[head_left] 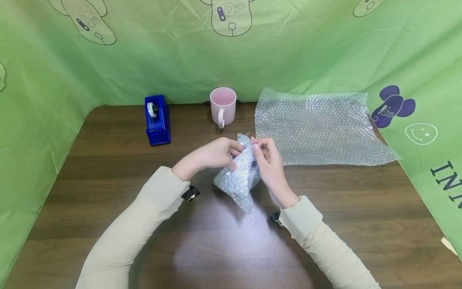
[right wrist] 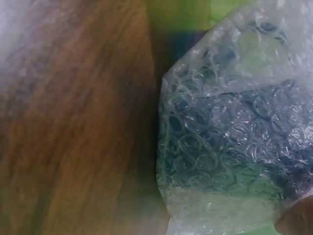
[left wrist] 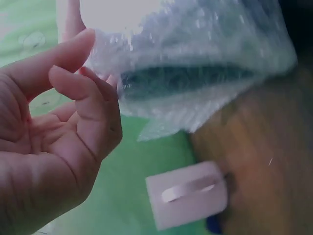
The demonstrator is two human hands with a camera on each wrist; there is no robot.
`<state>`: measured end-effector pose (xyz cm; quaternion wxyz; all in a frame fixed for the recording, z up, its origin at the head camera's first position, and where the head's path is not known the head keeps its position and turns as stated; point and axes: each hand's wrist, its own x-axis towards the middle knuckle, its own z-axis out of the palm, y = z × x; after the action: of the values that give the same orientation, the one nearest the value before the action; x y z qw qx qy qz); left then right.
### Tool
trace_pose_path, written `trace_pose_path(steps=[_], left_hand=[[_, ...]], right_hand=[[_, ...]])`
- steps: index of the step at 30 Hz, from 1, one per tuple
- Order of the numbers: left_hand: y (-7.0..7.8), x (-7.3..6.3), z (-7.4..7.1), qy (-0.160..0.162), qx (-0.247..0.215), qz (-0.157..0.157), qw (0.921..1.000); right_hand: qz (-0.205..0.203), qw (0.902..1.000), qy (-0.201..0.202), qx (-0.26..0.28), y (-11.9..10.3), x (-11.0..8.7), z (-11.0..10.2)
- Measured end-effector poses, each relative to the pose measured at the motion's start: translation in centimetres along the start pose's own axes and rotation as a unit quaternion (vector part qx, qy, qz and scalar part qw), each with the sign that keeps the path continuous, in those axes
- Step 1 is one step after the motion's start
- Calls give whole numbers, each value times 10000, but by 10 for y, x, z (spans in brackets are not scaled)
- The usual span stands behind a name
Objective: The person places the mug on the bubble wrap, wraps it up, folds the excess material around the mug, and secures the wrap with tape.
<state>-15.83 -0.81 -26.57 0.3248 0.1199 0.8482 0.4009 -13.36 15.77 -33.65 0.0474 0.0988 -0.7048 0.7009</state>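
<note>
A crumpled piece of bubble wrap (head_left: 238, 180), folded into a pointed bundle, is between the two hands over the middle of the table. My left hand (head_left: 219, 153) holds its left side, thumb and fingers bent at the film. At its top edge my right hand (head_left: 268, 158) pinches the wrap between thumb and fingers. A dark gap between layers of the wrap (left wrist: 195, 39) shows in the left wrist view; what lies inside, I cannot tell. In the right wrist view the bubbled film (right wrist: 230, 132) fills the right side, with one fingertip (right wrist: 296, 220) at the lower corner.
Behind the hands stands a pink mug (head_left: 223, 108), its handle toward me. A blue tape dispenser (head_left: 157, 122) sits back left. Flat bubble wrap sheet (head_left: 317, 128) covers the back right of the wooden table (head_left: 108, 168). A green printed cloth (head_left: 162, 52) hangs around the back and sides.
</note>
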Motion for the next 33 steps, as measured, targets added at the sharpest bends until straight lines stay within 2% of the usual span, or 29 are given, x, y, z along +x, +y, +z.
trace_pose_path(steps=[4, 6, 10, 13, 19, 23, 26, 30, 33], left_hand=[[-1, 1, 0, -251, -669, -70, 9974], [0, 1, 0, -236, -774, -62, 9967], [1, 3, 3, 50, -583, -108, 9982], [2, 6, 8, 419, -336, -121, 9985], [3, 9, 17, 997, -197, -107, 9948], [4, 10, 20, 1276, 171, -83, 9916], [4, 9, 21, 1411, 397, -50, 9892], [4, 9, 21, 1456, 450, -75, 9883], [4, 8, 21, 1472, 552, -126, 9875]], right_hand=[[0, 9999, 74, -147, 1, -2, 2], [-25, 9996, 105, -262, 1, -2, 2], [-121, 9990, 133, -414, 2, -3, 2], [-185, 9986, 181, -464, 3, -3, 3], [-302, 9976, 283, -553, 3, -4, 4], [-356, 9965, 300, -694, 4, -3, 3], [-401, 9959, 278, -761, 5, -3, 1], [-394, 9953, 304, -829, 5, -3, 1], [-254, 9948, 382, -910, 6, -4, 1]])
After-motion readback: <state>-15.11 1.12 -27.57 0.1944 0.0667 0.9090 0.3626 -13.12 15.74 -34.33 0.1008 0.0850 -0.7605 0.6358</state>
